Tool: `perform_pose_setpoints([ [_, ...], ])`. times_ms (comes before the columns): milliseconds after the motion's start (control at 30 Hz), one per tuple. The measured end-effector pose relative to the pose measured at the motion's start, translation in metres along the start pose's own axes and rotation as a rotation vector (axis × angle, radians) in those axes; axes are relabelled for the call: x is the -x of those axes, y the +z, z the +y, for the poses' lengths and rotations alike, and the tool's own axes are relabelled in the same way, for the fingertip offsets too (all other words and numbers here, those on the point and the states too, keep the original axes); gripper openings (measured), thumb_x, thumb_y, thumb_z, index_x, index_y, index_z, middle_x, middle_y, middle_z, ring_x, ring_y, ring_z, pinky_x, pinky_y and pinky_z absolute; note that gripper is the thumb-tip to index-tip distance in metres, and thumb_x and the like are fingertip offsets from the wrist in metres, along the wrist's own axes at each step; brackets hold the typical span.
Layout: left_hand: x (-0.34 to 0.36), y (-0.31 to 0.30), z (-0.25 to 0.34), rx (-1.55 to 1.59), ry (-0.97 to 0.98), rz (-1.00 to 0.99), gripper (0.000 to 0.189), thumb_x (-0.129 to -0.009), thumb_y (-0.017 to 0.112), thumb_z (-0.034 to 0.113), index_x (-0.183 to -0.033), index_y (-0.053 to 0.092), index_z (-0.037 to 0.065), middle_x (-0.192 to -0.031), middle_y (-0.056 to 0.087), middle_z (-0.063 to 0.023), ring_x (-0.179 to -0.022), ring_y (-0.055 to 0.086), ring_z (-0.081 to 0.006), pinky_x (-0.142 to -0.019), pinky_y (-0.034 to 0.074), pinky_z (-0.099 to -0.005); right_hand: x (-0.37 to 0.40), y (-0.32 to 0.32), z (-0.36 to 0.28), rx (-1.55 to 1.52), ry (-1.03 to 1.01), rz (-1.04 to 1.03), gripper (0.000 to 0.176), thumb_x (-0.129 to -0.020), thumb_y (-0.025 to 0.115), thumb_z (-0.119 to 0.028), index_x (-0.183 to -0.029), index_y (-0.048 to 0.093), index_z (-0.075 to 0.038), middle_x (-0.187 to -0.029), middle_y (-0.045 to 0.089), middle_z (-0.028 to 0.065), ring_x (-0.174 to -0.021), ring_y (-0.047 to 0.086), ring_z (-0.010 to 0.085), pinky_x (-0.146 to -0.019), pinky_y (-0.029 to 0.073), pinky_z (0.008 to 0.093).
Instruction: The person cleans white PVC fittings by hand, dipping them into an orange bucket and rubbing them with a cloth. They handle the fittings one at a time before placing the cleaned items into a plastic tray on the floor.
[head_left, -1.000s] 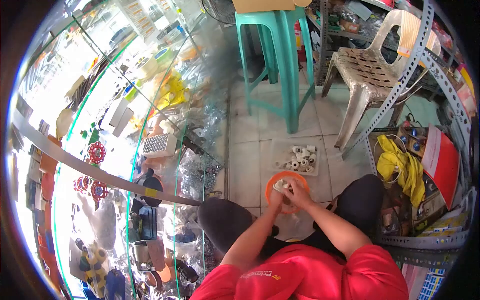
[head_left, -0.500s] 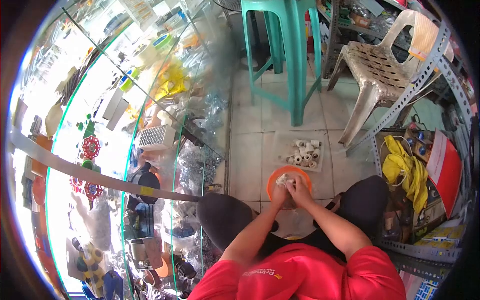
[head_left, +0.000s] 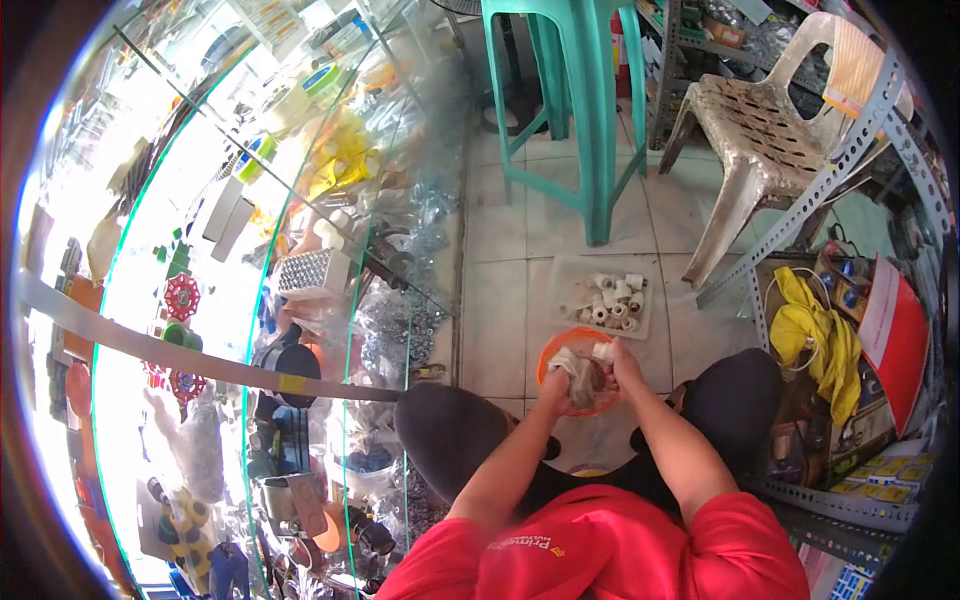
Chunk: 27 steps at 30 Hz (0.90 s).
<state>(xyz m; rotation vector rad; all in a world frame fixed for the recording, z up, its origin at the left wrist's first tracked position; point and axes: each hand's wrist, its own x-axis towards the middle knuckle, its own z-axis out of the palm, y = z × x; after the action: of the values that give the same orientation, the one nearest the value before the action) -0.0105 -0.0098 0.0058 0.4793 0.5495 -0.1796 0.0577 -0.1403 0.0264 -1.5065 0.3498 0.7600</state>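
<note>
Over an orange basin [head_left: 547, 350] on the floor between the knees, my left hand [head_left: 556, 393] is closed on a crumpled whitish cloth [head_left: 573, 366]. Just right of it, my right hand [head_left: 626, 368] pinches a small white fitting [head_left: 603, 352] above the basin's right side. The two hands are apart. Beyond the basin lies a clear plastic tray [head_left: 566, 292] with several white pipe fittings [head_left: 618, 300] in its right part. What lies inside the basin is mostly hidden by the hands and cloth.
A glass display case [head_left: 350, 300] full of packed goods runs along the left. Ahead stands a green stool [head_left: 598, 150], with a worn plastic chair [head_left: 765, 135] to its right. Metal shelving [head_left: 800, 215] and a yellow cloth [head_left: 808, 335] are at the right.
My hands have moved apart. The white fitting now shows in my right hand, and more of the cloth hangs from my left hand. The view has shifted slightly.
</note>
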Motion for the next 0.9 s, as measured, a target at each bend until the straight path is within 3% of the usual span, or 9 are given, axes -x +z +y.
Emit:
perform_pose_setpoints([
  [67, -0.005, -0.013, 0.002, 0.005, 0.045, 0.005, 0.031, -0.089, 0.036, 0.030, -0.103, 0.049, 0.006, -0.096, 0.054, -0.0064, -0.085, 0.055, -0.0204, -0.073, 0.048, -0.0361, 0.012, 0.000, -0.012, -0.235, 0.210, -0.035, 0.044, -0.081, 0.037, -0.056, -0.072, 0.044, -0.013, -0.052, 0.035, -0.0018, -0.036, 0.026, 0.0069, -0.033, 0.018, 0.0210],
  [233, 0.009, 0.007, 0.006, -0.128, -0.008, -0.014, 0.032, -0.089, 0.035, 0.029, -0.105, 0.047, 0.004, -0.099, 0.054, -0.0075, -0.087, 0.055, -0.0219, -0.077, 0.046, -0.0337, 0.013, 0.004, -0.012, -0.169, 0.242, -0.192, 0.046, -0.079, 0.039, -0.058, -0.071, 0.043, -0.013, -0.050, 0.036, -0.0018, -0.035, 0.028, 0.0081, -0.032, 0.020, 0.0212],
  [367, -0.034, -0.050, -0.037, -0.890, 0.311, 0.171, 0.033, -0.085, 0.040, 0.024, -0.107, 0.048, 0.001, -0.103, 0.054, -0.0120, -0.098, 0.050, -0.0259, -0.083, 0.040, -0.0341, 0.036, 0.027, -0.016, 0.021, 0.263, -0.140, 0.044, -0.081, 0.036, -0.056, -0.069, 0.042, -0.014, -0.049, 0.034, -0.0030, -0.034, 0.027, 0.0068, -0.031, 0.018, 0.0200],
  [400, -0.030, -0.043, -0.035, -0.898, 0.405, 0.155, 0.032, -0.084, 0.039, 0.022, -0.107, 0.048, 0.001, -0.102, 0.054, -0.0125, -0.097, 0.051, -0.0256, -0.081, 0.040, -0.0338, 0.021, 0.024, 0.001, 0.061, 0.261, -0.102, 0.045, -0.083, 0.034, -0.052, -0.080, 0.050, -0.010, -0.059, 0.048, 0.0046, -0.046, 0.045, 0.0150, -0.039, 0.035, 0.0255],
  [500, -0.021, -0.022, -0.022, -0.933, 0.594, 0.105, 0.028, -0.084, 0.040, 0.018, -0.106, 0.048, 0.003, -0.100, 0.053, -0.0104, -0.093, 0.052, -0.0217, -0.077, 0.041, -0.0315, 0.007, 0.028, 0.033, 0.713, -0.622, 0.180, 0.045, -0.085, 0.036, -0.045, -0.100, 0.051, -0.005, -0.084, 0.055, 0.0149, -0.077, 0.055, 0.0270, -0.068, 0.044, 0.0322],
  [600, -0.026, -0.030, -0.010, -0.790, 0.471, 0.062, 0.026, -0.084, 0.045, 0.019, -0.107, 0.046, 0.006, -0.096, 0.053, -0.0043, -0.086, 0.053, -0.0158, -0.072, 0.043, -0.0284, 0.038, 0.036, 0.005, 0.751, -0.986, 0.171, 0.044, -0.085, 0.038, -0.034, -0.114, 0.041, -0.001, -0.095, 0.056, 0.0151, -0.095, 0.046, 0.0384, -0.089, 0.029, 0.0433],
  [700, -0.005, -0.005, -0.004, -0.444, 0.254, 0.060, 0.026, -0.084, 0.046, 0.018, -0.106, 0.047, 0.005, -0.096, 0.052, -0.0046, -0.085, 0.053, -0.0172, -0.072, 0.043, -0.0295, 0.032, 0.035, 0.007, 0.719, -0.926, 0.164, 0.042, -0.085, 0.040, -0.030, -0.115, 0.042, -0.001, -0.102, 0.052, 0.0142, -0.090, 0.050, 0.0358, -0.085, 0.035, 0.0417],
  [833, 0.010, 0.024, -0.014, -0.519, 0.354, 0.122, 0.027, -0.083, 0.046, 0.018, -0.105, 0.046, 0.003, -0.095, 0.053, -0.0052, -0.085, 0.054, -0.0198, -0.074, 0.043, -0.0314, 0.034, 0.026, -0.029, 0.073, 0.052, -0.163, 0.040, -0.085, 0.039, -0.038, -0.099, 0.050, -0.003, -0.096, 0.054, 0.0159, -0.094, 0.051, 0.0286, -0.080, 0.039, 0.0334],
  [900, -0.004, 0.017, -0.023, -0.586, 0.540, 0.111, 0.027, -0.083, 0.045, 0.018, -0.105, 0.047, 0.002, -0.094, 0.053, -0.0052, -0.084, 0.054, -0.0199, -0.075, 0.042, -0.0315, 0.044, 0.024, -0.040, 0.130, 0.061, -0.132, 0.041, -0.083, 0.041, -0.039, -0.099, 0.050, -0.003, -0.096, 0.054, 0.0162, -0.093, 0.051, 0.0295, -0.079, 0.040, 0.0347],
])
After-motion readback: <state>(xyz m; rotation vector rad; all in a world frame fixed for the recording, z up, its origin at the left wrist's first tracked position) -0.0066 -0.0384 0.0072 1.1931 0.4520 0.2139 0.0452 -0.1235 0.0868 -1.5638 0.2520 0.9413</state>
